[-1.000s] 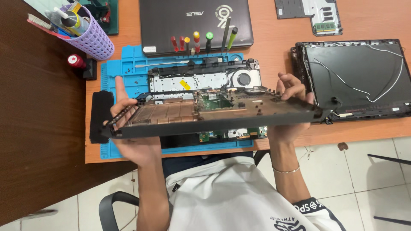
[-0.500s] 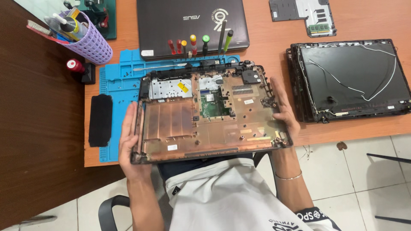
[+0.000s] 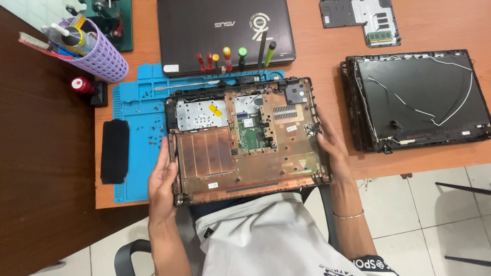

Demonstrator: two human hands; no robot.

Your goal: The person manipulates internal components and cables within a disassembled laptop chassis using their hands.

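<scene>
Head view: laptop base between left hand and right hand, fingers clasping its side edges.

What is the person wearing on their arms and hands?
No gloves: both the left hand and the right hand are bare, and the forearms are uncovered with no sleeves showing. A thin silver bracelet circles the right wrist. The left wrist has nothing on it.
</scene>
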